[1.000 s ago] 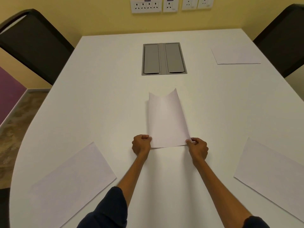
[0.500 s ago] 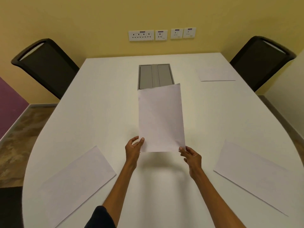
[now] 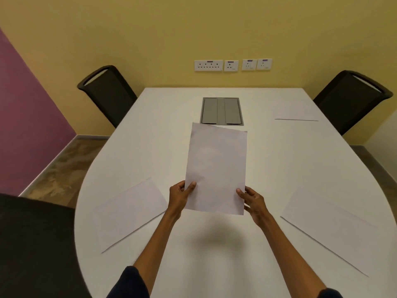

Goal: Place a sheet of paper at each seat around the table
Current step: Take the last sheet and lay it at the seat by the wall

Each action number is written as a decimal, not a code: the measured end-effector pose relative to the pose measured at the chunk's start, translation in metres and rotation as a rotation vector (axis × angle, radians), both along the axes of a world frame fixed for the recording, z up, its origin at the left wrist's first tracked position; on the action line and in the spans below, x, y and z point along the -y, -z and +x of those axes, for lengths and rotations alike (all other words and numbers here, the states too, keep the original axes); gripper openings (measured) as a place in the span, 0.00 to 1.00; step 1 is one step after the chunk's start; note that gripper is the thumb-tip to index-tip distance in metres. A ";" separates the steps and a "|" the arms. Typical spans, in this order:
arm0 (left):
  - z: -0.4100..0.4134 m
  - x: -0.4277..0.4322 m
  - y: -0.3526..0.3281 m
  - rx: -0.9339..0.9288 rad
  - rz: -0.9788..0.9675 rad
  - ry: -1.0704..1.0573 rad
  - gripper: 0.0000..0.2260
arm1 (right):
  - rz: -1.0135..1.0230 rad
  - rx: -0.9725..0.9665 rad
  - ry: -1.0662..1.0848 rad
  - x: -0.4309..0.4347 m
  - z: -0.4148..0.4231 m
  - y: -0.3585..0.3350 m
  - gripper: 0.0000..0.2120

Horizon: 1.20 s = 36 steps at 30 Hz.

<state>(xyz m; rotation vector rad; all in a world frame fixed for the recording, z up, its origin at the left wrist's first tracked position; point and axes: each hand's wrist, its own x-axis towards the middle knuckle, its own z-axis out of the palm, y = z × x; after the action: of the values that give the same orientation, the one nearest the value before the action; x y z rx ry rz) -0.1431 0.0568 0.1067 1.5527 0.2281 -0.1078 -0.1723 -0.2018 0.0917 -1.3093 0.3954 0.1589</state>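
A white sheet of paper point(image 3: 216, 168) is held up above the white table point(image 3: 268, 168), tilted toward me. My left hand point(image 3: 180, 197) pinches its lower left edge, thumb on top. My right hand point(image 3: 253, 201) holds its lower right edge. Three other sheets lie flat on the table: one at the near left point(image 3: 129, 214), one at the near right point(image 3: 335, 226), one at the far right point(image 3: 295, 112) in front of a black chair point(image 3: 348, 97). No sheet lies before the far left black chair point(image 3: 107, 91).
A grey cable hatch point(image 3: 222, 111) is set into the table's middle, behind the held sheet. A dark chair back point(image 3: 32, 244) fills the near left corner. Wall sockets point(image 3: 233, 65) sit on the yellow wall beyond the table.
The sheet has been lifted off the table and raised in both hands. My head has pulled back and tilted up, bringing both far chairs and the wall into view.
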 end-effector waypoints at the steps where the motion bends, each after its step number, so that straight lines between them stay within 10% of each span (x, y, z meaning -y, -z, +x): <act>1: -0.010 -0.007 -0.002 0.001 0.010 -0.008 0.10 | -0.002 0.010 -0.009 -0.007 -0.002 -0.003 0.16; 23: -0.209 -0.213 -0.095 0.122 0.096 -0.460 0.19 | -0.087 0.289 -0.406 -0.243 -0.060 -0.092 0.07; 36: -0.418 -0.360 -0.144 0.201 0.111 -0.801 0.05 | -0.023 0.447 -0.616 -0.448 -0.212 -0.132 0.05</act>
<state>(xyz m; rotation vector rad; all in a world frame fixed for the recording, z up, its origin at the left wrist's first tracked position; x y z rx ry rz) -0.5616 0.4172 0.2504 1.4656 0.6836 0.6938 -0.3847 0.2460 0.2237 -1.4109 -0.3966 0.3671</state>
